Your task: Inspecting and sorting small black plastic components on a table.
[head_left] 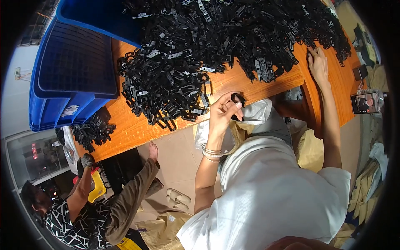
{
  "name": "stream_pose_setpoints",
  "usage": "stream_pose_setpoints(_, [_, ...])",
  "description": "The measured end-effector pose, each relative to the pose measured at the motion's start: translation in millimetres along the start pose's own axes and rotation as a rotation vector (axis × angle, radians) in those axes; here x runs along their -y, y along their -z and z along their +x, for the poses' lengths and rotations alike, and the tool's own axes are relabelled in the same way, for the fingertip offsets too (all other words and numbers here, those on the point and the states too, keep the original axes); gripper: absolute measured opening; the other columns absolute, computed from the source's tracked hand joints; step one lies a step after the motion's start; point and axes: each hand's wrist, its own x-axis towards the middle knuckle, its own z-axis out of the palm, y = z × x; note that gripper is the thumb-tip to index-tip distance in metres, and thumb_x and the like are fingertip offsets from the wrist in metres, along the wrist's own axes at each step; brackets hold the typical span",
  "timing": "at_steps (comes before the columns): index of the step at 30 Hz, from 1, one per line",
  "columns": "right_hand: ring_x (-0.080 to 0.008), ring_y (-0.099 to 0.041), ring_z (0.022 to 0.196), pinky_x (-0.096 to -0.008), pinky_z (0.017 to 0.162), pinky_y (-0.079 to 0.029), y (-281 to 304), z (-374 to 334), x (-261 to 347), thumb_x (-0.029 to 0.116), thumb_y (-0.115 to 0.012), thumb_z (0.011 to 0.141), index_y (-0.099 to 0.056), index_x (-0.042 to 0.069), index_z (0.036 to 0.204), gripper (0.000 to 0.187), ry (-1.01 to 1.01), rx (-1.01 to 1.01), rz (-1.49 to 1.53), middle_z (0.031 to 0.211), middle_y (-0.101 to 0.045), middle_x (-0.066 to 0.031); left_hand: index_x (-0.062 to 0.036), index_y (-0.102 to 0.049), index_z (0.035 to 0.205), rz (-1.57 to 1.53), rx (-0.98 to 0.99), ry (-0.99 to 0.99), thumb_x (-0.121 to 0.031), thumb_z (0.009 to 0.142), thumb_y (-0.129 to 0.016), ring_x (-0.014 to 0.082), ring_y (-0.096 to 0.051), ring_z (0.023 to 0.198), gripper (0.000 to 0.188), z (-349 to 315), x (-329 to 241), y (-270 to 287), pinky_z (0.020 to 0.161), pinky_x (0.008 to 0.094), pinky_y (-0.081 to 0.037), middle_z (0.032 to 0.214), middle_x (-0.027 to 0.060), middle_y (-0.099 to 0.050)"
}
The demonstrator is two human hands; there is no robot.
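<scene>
My left hand (224, 111) is closed around a small black plastic part (237, 99), held just off the table's near edge above my lap. The fingers cover some of that part, so its full shape is hidden. Farther right, my right hand (318, 66) rests at the tabletop beside the pile, its fingers bent in around a thin dark piece (310, 60) that looks like another black plastic part. A large heap of black plastic parts (166, 83), some with grey faces, spreads over the orange wooden table (146, 135) in front of both hands.
Blue plastic crates (75, 62) stand at the left, with a smaller pile of black parts (93, 131) beside them. A co-worker's gloved hand (86, 160) is at the table's left end. A phone (366, 103) stands at right. Slippers (178, 198) lie on the floor.
</scene>
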Motion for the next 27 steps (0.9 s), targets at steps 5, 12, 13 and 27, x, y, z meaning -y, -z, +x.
stream_pose_setpoints(5, [-0.0324, -0.051, 0.079, -0.0366, 0.070, -0.041, 4.6, 3.7, 4.8, -0.005, -0.044, 0.074, -0.053, -0.001, 0.106, 0.033, -0.119, 0.136, 0.116, 0.085, -0.050, -0.0186, 0.0064, -0.051, 0.099, 0.012, 0.020, -0.004, 0.003, 0.076, -0.055, 0.0121, -0.053, 0.052, 0.024, 1.1, 3.1, 0.9, 0.047, 0.0209, -0.042, 0.068, 0.0072, -0.056])
stream_pose_setpoints(12, [-0.0312, -0.054, 0.080, -0.0366, 0.071, -0.043, -2.7, 1.1, 0.2, -0.003, -0.045, 0.076, -0.050, 0.003, 0.112, 0.037, 0.068, -0.110, 0.048, 0.090, -0.054, -0.0187, 0.0043, -0.051, 0.104, 0.004, 0.033, 0.001, 0.004, 0.076, -0.055, 0.0103, -0.053, 0.056, 0.028, 0.1, 7.1, 2.7, 0.048, 0.0194, -0.044, 0.076, 0.0052, -0.056])
stream_pose_setpoints(13, [-0.0270, -0.056, 0.081, -0.0327, 0.072, -0.044, 5.7, 1.5, 15.4, -0.002, -0.047, 0.077, -0.051, 0.005, 0.112, 0.036, -0.066, -0.153, 0.215, 0.091, -0.057, -0.0166, 0.0037, -0.051, 0.104, 0.011, 0.035, 0.009, 0.004, 0.076, -0.055, 0.0097, -0.052, 0.057, 0.028, 0.3, 6.9, 2.9, 0.049, 0.0181, -0.043, 0.077, 0.0046, -0.056])
stream_pose_setpoints(27, [-0.0104, -0.052, 0.069, -0.0208, 0.062, -0.041, 24.5, -13.9, 199.3, 0.000, -0.051, 0.078, -0.055, -0.005, 0.079, 0.007, 0.038, 0.438, 1.237, 0.075, -0.056, -0.0067, 0.0032, -0.049, 0.098, 0.908, -0.024, -0.800, -0.001, 0.069, -0.060, 0.0340, -0.050, 0.090, 0.032, 24.9, -14.7, -11.2, 0.075, 0.0366, -0.043, 0.105, 0.0182, -0.049])
